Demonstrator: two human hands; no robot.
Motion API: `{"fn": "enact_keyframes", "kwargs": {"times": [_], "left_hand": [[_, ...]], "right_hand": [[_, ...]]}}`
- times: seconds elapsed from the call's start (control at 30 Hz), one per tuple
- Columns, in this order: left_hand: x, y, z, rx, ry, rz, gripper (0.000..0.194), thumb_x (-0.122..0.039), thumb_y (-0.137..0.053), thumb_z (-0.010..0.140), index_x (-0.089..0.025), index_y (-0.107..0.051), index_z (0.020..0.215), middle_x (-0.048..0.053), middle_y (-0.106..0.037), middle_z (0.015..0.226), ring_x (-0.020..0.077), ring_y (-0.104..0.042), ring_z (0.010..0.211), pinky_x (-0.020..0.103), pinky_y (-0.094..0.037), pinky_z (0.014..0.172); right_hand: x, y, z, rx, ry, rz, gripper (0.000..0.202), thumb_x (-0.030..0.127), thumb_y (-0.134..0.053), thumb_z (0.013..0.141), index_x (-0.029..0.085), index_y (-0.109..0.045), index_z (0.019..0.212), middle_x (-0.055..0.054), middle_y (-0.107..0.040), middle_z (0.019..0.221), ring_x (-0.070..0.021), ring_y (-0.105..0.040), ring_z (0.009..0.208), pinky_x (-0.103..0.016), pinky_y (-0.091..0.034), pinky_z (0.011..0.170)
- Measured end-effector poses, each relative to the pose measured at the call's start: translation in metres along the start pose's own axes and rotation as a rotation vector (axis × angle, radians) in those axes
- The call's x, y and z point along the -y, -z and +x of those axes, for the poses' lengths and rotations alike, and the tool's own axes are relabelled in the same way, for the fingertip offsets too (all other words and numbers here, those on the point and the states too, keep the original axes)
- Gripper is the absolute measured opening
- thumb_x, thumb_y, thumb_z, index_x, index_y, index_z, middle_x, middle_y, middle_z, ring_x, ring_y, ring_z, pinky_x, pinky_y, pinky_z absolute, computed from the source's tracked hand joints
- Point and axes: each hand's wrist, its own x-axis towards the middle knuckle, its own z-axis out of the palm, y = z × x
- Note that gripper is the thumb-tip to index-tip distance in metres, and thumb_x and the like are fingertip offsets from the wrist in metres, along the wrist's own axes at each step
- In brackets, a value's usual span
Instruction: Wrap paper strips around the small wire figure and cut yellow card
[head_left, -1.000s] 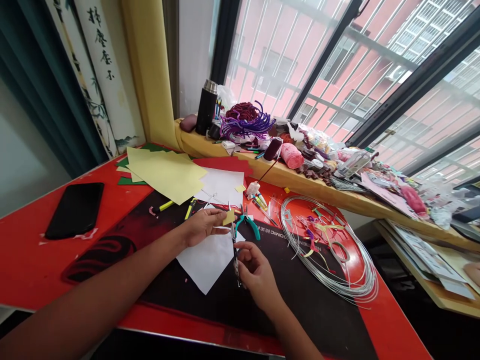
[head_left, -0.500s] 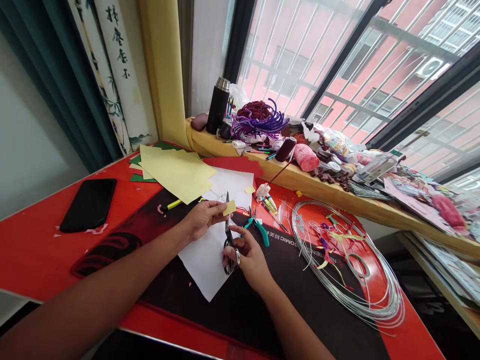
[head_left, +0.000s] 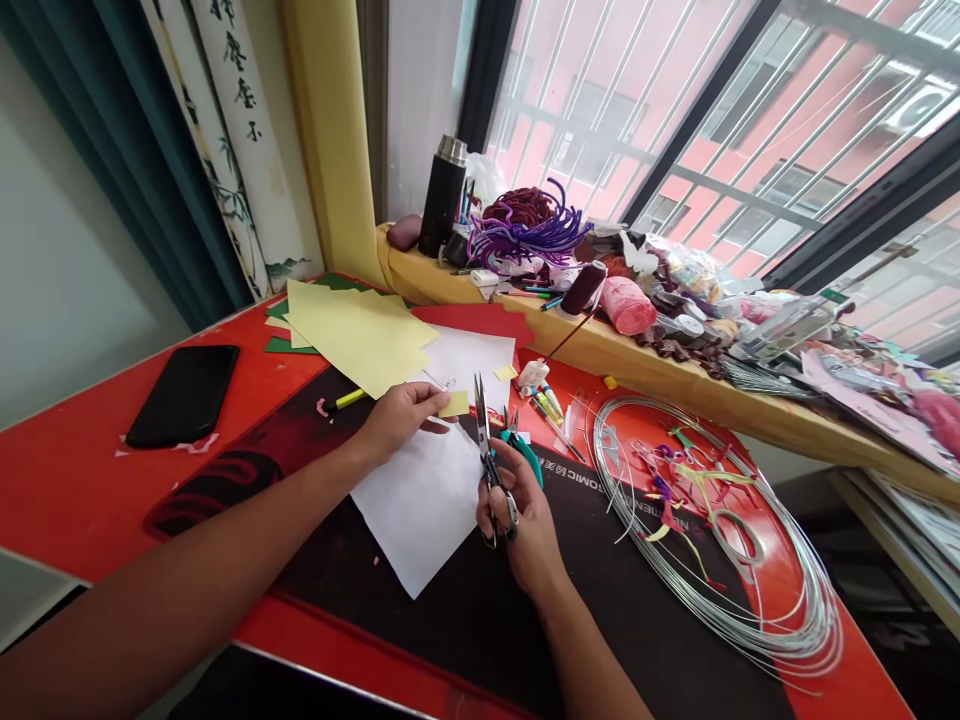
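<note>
Between the thumb and fingers of my left hand (head_left: pixel 405 418) is a small yellow paper piece (head_left: pixel 454 404). My right hand (head_left: pixel 523 500) has its fingers in the handles of the scissors (head_left: pixel 489 455), whose blades point up and are slightly parted. A small gap separates the blades from the yellow piece. Below both hands a white sheet (head_left: pixel 420 515) lies on the dark mat (head_left: pixel 315 570). Teal-handled pliers (head_left: pixel 531 452) lie just behind my right hand, which partly hides them.
Large yellow sheets (head_left: pixel 356 335) and a black phone (head_left: pixel 184 395) lie to the left. On the right is a coil of silver wire (head_left: pixel 806 600) with colourful scraps inside. A thermos (head_left: pixel 442 200), purple stems (head_left: pixel 525 240) and yarn (head_left: pixel 628 305) crowd the windowsill.
The scissors in my right hand have moved right, away from the yellow piece, and their blades no longer overlap it. My left hand still holds the piece. The camera view has shifted slightly.
</note>
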Motion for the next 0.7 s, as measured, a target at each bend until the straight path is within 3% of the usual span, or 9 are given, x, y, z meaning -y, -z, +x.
{"fn": "enact_keyframes", "kwargs": {"times": [0.17,0.7], "left_hand": [[-0.0013,0.0002,-0.0002,0.011,-0.004,-0.012,0.055,-0.062,-0.095,0.065,-0.015,-0.072,0.082,0.004,-0.072,0.085,0.0266,-0.080,0.086,0.037,-0.067,0.075],[-0.0018,-0.0001,-0.0009,0.035,-0.001,-0.017,0.050,-0.059,-0.094,0.067,-0.016,-0.070,0.079,0.003,-0.073,0.080,0.0260,-0.080,0.082,0.036,-0.067,0.075]], "right_hand": [[0.0000,-0.0017,-0.0004,0.050,-0.027,-0.016,0.074,0.065,-0.080,0.089,0.028,-0.054,0.147,0.005,-0.055,0.079,-0.0111,-0.047,0.052,-0.028,-0.041,0.053],[-0.0038,-0.0028,-0.0003,0.014,-0.015,-0.024,0.067,0.055,-0.082,0.089,0.027,-0.058,0.145,0.007,-0.050,0.078,-0.0081,-0.045,0.049,-0.025,-0.040,0.048]]}}
